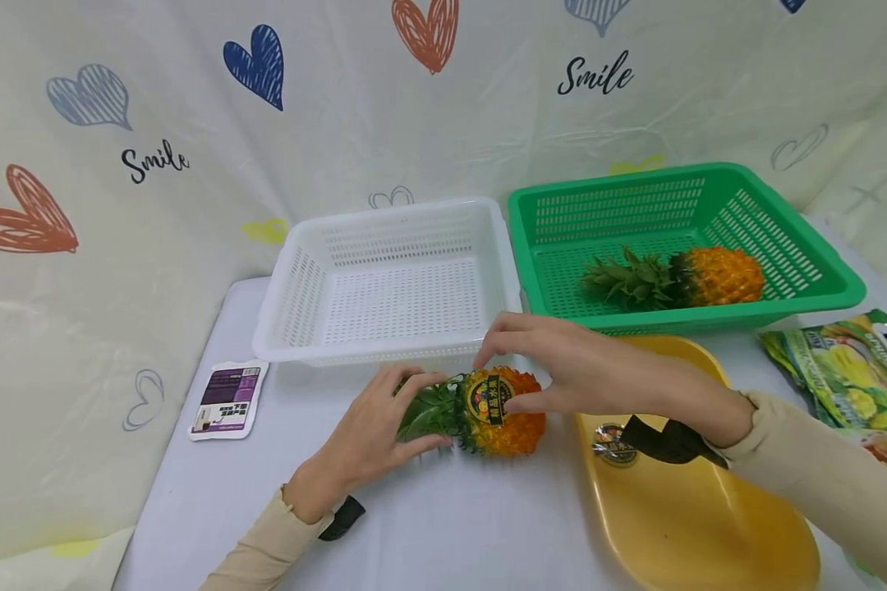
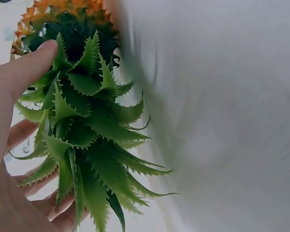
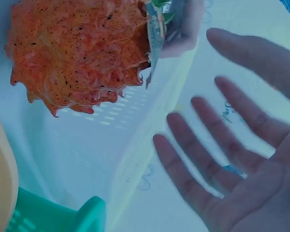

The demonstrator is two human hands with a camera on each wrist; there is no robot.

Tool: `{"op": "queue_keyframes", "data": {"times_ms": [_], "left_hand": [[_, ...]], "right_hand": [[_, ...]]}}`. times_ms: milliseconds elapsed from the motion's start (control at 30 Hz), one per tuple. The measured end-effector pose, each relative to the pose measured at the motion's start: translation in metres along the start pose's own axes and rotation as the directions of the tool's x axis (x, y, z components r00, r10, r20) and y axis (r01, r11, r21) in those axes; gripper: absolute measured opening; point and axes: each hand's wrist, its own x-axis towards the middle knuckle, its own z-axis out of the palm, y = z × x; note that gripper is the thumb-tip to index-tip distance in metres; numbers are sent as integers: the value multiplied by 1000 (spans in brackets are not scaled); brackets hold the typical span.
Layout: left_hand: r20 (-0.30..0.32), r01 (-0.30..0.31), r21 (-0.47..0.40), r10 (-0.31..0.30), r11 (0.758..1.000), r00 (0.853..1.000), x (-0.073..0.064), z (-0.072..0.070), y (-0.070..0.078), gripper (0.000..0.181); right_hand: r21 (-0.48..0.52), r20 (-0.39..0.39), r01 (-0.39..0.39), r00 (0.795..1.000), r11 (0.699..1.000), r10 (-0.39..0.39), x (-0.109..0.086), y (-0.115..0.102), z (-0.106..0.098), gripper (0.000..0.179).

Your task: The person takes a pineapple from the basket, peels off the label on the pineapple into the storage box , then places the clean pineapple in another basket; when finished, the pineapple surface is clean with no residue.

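A toy-like pineapple [image 1: 517,435] lies on its side on the white table, its orange body to the right and green leaves [image 2: 96,130] to the left. My left hand [image 1: 365,427] holds it by the crown, thumb on the near side and fingers on the far side. A round black-and-gold label [image 1: 482,400] sits on the fruit. Over the orange end hovers my right hand [image 1: 572,369], fingers spread apart; in the right wrist view a gap shows between them and the pineapple.
Behind stand a white basket [image 1: 384,353] and a green basket [image 1: 710,318] with another pineapple [image 1: 724,277]. At right, a yellow tray [image 1: 658,525] bears a round label [image 1: 615,446], beside bright snack bags [image 1: 850,369]. A purple-and-white packet [image 1: 227,400] lies at left.
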Motion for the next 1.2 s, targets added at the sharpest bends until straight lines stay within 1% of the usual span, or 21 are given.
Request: {"op": "queue_keyframes", "data": {"times_ms": [167,300,433,600,800,1033,1200], "left_hand": [[4,0,-11,0,1000,1000,0,0,-1,73],[15,2,-19,-2,1000,1000,0,0,-1,73],[27,5,-23,-4,1000,1000,0,0,-1,72],[25,2,-24,-1,1000,1000,0,0,-2,71],[25,-2,-16,2,1000,1000,-1,0,-1,73],[17,-8,-11,8,1000,1000,-2,0,0,72],[18,-5,-9,6,1000,1000,-2,1,0,72]], "right_hand": [[-34,96,49,994,998,-46,9,3,4,28],[-69,114,74,991,995,-66,14,7,10,24],[-100,116,74,991,992,-62,17,9,16,25],[-136,103,73,993,988,-59,20,9,20,24],[-135,98,65,994,989,-52,20,8,22,24],[-120,83,109,992,987,-100,21,8,25,25],[-105,48,143,989,984,-139,21,5,27,24]]}}
